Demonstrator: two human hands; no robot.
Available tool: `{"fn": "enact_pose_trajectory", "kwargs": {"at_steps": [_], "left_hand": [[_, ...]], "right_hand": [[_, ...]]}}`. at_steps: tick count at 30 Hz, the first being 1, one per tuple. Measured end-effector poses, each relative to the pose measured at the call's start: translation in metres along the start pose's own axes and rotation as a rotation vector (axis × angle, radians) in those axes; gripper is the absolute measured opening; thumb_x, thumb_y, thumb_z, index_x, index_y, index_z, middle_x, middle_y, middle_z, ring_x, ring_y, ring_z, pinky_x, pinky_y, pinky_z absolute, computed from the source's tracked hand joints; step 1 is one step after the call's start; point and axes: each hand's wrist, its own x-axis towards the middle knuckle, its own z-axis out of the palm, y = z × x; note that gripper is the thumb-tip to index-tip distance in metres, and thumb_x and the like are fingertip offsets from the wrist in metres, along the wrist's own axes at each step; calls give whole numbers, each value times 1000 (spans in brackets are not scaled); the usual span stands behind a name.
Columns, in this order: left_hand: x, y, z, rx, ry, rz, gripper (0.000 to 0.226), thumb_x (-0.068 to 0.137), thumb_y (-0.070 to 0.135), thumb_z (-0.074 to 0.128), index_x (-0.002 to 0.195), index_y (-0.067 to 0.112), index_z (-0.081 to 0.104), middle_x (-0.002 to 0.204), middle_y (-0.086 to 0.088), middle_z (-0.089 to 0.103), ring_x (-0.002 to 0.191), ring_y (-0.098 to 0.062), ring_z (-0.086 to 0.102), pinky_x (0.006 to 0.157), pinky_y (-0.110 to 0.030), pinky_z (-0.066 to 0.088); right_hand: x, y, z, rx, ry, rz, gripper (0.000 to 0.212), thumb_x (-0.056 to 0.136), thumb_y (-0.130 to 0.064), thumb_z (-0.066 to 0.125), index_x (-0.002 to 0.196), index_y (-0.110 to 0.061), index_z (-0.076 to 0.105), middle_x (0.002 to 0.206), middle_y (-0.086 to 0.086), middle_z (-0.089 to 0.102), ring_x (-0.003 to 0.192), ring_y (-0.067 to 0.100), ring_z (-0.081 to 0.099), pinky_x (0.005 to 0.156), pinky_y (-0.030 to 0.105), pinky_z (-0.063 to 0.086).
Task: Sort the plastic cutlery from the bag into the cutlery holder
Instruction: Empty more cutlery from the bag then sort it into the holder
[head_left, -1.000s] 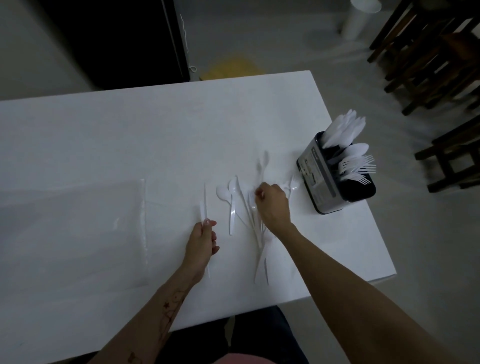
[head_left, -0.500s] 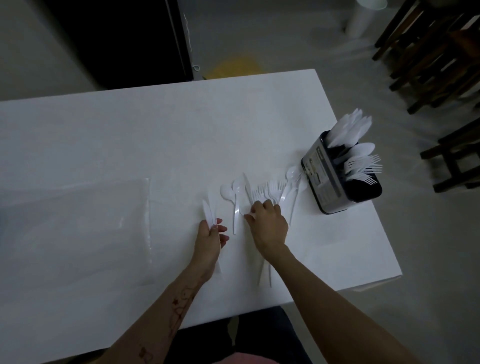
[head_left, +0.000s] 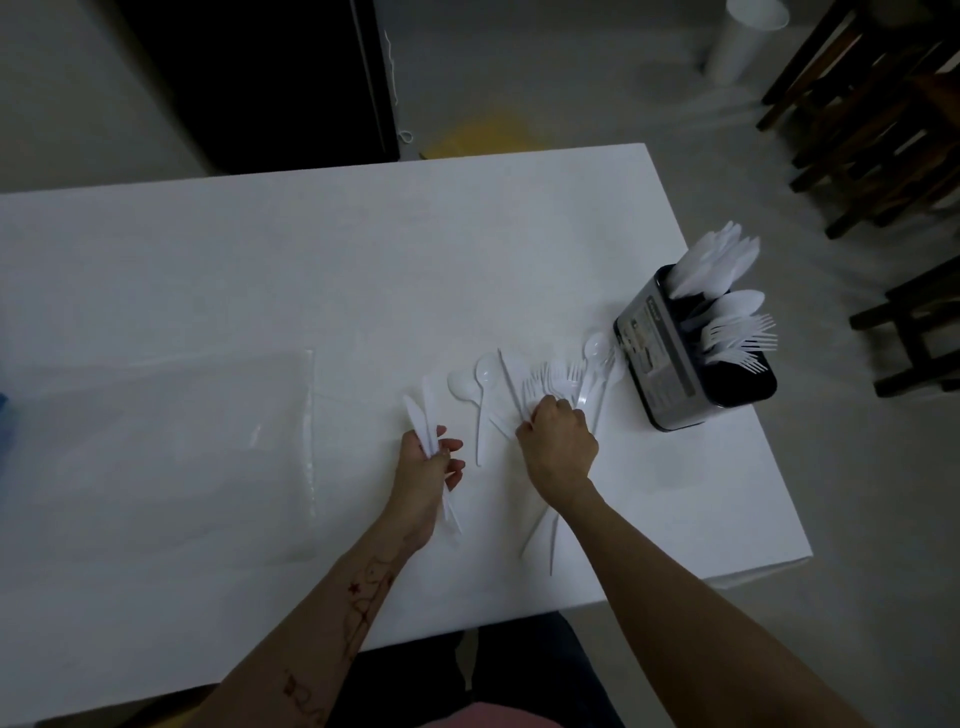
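Observation:
White plastic knives (head_left: 420, 417) stick up from my left hand (head_left: 427, 467), which grips them by the handles, their ends poking out below the palm. My right hand (head_left: 558, 448) is curled over a fanned bunch of white forks (head_left: 551, 378) and a knife (head_left: 510, 384) lying on the table, fingers closed round their handles. Two loose spoons (head_left: 480, 387) lie between my hands, another spoon (head_left: 595, 347) lies beside the holder. The black cutlery holder (head_left: 670, 358) stands at the right, filled with knives, spoons and forks in separate sections.
The emptied clear plastic bag (head_left: 171, 452) lies flat on the left of the white table (head_left: 322, 260). The table's right edge runs just past the holder. Dark wooden chairs (head_left: 883, 130) and a white bin (head_left: 743, 41) stand on the floor beyond.
My left hand now holds more than one knife, up from a single one. My right hand slid back toward me and gathered the forks into a fan beside the holder.

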Motion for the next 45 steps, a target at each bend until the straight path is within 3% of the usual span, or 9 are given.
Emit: {"fn": "enact_pose_trajectory", "kwargs": {"at_steps": [7, 13, 16, 18, 20, 23, 27, 37, 45], "left_hand": [[7, 8, 6, -48, 23, -45, 12, 101, 13, 39, 110, 9, 46, 102, -8, 62, 76, -19, 60, 75, -28, 50], [13, 18, 22, -191, -79, -127, 32, 96, 28, 53, 120, 7, 51, 112, -10, 63, 92, -22, 64, 74, -31, 52], [16, 26, 28, -231, -54, -142, 14, 98, 19, 50, 105, 9, 55, 104, -8, 63, 87, -19, 63, 75, -35, 52], [19, 30, 28, -240, 13, -138, 7, 100, 10, 43, 101, 9, 50, 93, -7, 59, 79, -18, 58, 73, -32, 50], [21, 31, 25, -235, 49, -133, 8, 101, 9, 40, 104, 8, 47, 85, -6, 54, 72, -17, 53, 71, -29, 48], [20, 27, 20, -231, 56, -142, 11, 101, 11, 40, 97, 10, 50, 81, -4, 52, 69, -16, 50, 73, -29, 48], [15, 19, 14, -226, 63, -135, 16, 101, 10, 40, 90, 13, 51, 81, -4, 53, 70, -17, 50, 75, -29, 48], [9, 13, 14, -190, 43, -130, 13, 102, 12, 39, 109, 7, 49, 83, -5, 55, 72, -18, 53, 77, -30, 49], [6, 12, 15, -193, 61, -115, 20, 102, 22, 40, 104, 6, 51, 81, -4, 54, 68, -16, 50, 71, -29, 48]], "right_hand": [[-8, 8, -10, 238, 7, 41, 14, 89, -25, 57, 89, -11, 55, 81, 3, 61, 73, 21, 61, 64, 34, 53], [-36, 10, -13, 276, -82, -485, 11, 95, -21, 56, 92, -12, 52, 79, 4, 62, 67, 19, 57, 63, 39, 55], [-40, 16, -8, 228, -94, -629, 15, 95, -26, 59, 92, -12, 59, 84, 3, 64, 71, 18, 57, 61, 40, 54], [-38, 22, -8, 224, 9, -511, 18, 95, -36, 59, 97, -18, 62, 90, -3, 64, 78, 13, 59, 62, 33, 55], [-30, 29, -9, 188, 94, -247, 23, 95, -40, 57, 106, -20, 61, 99, -3, 63, 88, 15, 60, 67, 32, 54], [-20, 32, -7, 48, 24, -48, 28, 94, -39, 59, 111, -17, 58, 108, 1, 61, 97, 21, 60, 71, 35, 52], [-14, 24, -3, 14, 8, -12, 18, 95, -28, 55, 105, -14, 56, 99, 3, 63, 88, 22, 60, 64, 31, 46], [-9, 14, -4, 22, 29, 20, 12, 84, -19, 56, 94, -12, 54, 81, 3, 62, 72, 21, 57, 57, 26, 39], [-16, -8, 0, 32, 49, -258, 17, 95, -24, 53, 105, -14, 62, 94, 2, 66, 86, 21, 63, 65, 30, 51]]}}
